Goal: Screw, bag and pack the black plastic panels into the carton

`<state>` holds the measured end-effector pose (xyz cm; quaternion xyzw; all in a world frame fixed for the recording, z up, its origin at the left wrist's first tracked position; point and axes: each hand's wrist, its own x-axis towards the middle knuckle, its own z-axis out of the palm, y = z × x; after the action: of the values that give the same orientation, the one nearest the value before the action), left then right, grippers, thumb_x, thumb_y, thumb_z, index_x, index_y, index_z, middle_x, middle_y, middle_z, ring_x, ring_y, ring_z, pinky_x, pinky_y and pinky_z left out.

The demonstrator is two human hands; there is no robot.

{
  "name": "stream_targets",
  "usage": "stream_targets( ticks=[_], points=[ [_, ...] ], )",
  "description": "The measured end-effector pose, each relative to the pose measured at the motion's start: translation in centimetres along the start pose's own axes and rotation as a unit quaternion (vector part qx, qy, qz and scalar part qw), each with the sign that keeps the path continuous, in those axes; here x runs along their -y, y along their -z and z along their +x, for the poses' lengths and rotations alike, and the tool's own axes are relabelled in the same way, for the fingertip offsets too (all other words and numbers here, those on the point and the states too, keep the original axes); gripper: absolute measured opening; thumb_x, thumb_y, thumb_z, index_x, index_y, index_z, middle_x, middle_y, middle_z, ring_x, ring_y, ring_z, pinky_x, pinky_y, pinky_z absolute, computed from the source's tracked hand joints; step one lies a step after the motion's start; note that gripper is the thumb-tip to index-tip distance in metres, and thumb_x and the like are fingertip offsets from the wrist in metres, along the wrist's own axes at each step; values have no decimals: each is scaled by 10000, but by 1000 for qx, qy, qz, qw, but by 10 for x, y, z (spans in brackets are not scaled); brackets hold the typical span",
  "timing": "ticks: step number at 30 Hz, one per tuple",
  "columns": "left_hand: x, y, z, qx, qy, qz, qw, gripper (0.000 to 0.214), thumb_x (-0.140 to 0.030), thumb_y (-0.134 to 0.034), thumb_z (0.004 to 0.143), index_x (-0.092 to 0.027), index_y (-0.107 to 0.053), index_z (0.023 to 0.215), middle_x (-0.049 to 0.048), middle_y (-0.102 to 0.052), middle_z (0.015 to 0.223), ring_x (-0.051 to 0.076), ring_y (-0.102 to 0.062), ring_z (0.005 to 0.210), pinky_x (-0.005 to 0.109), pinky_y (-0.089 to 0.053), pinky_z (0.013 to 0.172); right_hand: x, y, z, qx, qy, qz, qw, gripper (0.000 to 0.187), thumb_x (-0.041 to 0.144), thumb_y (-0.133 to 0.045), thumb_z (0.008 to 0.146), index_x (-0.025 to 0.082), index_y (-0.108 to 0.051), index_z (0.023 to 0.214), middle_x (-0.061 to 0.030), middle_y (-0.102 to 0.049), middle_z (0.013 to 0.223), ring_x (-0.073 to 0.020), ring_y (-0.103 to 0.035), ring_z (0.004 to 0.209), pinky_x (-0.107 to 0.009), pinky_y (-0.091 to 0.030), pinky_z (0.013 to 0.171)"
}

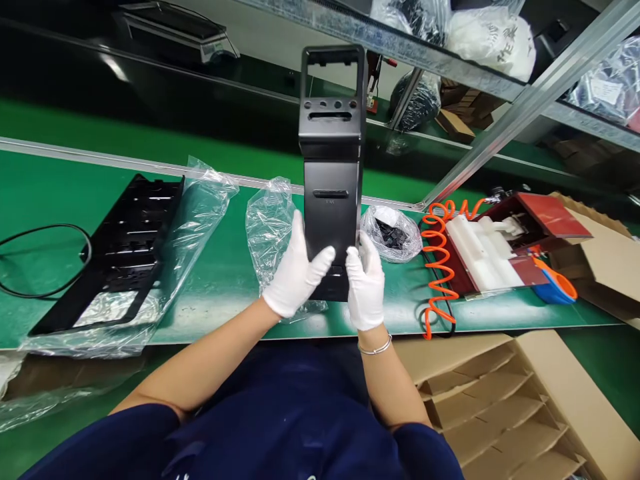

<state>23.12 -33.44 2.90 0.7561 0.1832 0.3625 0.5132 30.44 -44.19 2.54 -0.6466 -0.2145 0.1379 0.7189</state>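
Fingers of the left hand [294,273] and the right hand [366,287], gloved in white, pinch a black panel [330,217] by its lower sides. From my remote post I see it upright over the green desk [215,287] (I can't tell whether its bottom edge touches). A clear bag [267,227] lies just beside the left hand; a bag of black parts [393,235] sits near the right. Farther left, a second panel [133,230] lies on plastic wrap [205,203].
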Motion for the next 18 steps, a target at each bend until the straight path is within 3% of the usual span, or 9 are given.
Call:
stream_targets(
  ticks=[3,11,15,18],
  points=[
    [-1,-7,-6,41,47,32,998,1129,-699,-652,797,-144,-88,1601,237,-340,1606,357,-416,1460,501,-372,1211,4,-2,1,-38,34,-39,998,617,507,-572,911,218,-460,1444,-68,-480,1540,-215,-475,1425,-459,-363,1246],
    [6,-16,1,22,-5,70,997,827,-609,-442,944,-101,-213,1555,246,-473,1505,326,-571,1320,466,-465,1115,10,-1,2,-56,117,-165,978,607,522,-534,941,230,-459,1468,-67,-481,1536,-217,-465,1434,-445,-358,1245],
    [13,-13,3,12,13,61,998,728,-574,-440,950,-109,-333,1500,217,-567,1418,320,-605,1268,481,-463,1116,7,-1,8,-41,106,-124,986,624,516,-571,922,224,-468,1464,-54,-477,1541,-216,-462,1436,-453,-357,1249],
    [9,-6,5,46,45,-39,997,647,-576,-465,954,-152,-452,1442,163,-610,1388,292,-580,1299,467,-452,1146,11,-3,10,-23,65,-45,997,626,471,-604,902,210,-474,1455,-48,-483,1541,-205,-481,1422,-438,-368,1247]
  ],
)
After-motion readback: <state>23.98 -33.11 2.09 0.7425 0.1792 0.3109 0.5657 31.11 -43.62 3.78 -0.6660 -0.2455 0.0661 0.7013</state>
